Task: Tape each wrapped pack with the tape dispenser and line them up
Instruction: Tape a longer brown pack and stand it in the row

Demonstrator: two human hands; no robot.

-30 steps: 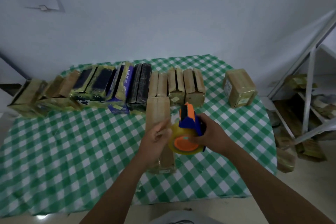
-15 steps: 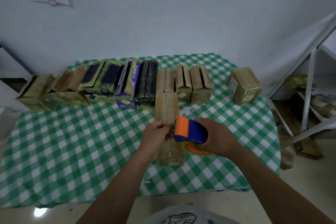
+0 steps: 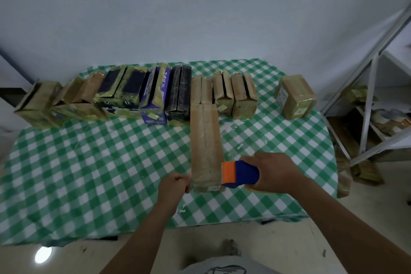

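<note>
Both arms are stretched forward over the near edge of the bench (image 3: pixel 89 162), which is covered in a green-and-white check cloth. The left hand (image 3: pixel 175 184) is balled up with the fingers curled in and is parked right against the near left corner of the long brown pack (image 3: pixel 205 140). Whether anything is actually pinched in there can't be told tbh. The right hand (image 3: pixel 273 173) is wrapped around the blue-and-orange tape dispenser (image 3: pixel 240 174), whose orange front end is held up against the pack's near right edge. So the pack is sandwiched between the two hands at its near end. It's laid flat and lengthwise, with its far end reaching right up to the row of packs (image 3: pixel 133 93) lined up along the back of the bench. One lone pack (image 3: pixel 295 95) is set apart at the far right, well clear of the row.
</note>
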